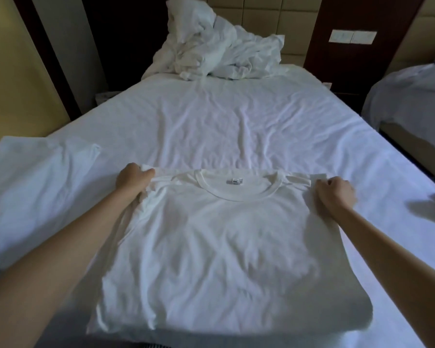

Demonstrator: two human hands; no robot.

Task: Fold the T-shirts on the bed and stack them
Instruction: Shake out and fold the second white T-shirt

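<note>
1 white T-shirt (211, 234) flat on bed (236, 116). 2 hands: left hand (133, 180) and right hand (335, 197), fingers curled, each pinching one shoulder. 1 crumpled white pile (219, 51) by the headboard.

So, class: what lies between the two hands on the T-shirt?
The T-shirt's collar and small label, between left hand and right hand, seen in the head view.

Matt white cloth T-shirt (211, 234), softly creased; wrinkled matt bedsheet (236, 121); padded, smooth headboard (261, 18).

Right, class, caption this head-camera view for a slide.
Left hand and right hand grip the shoulders of a white T-shirt lying on the bed.
</note>
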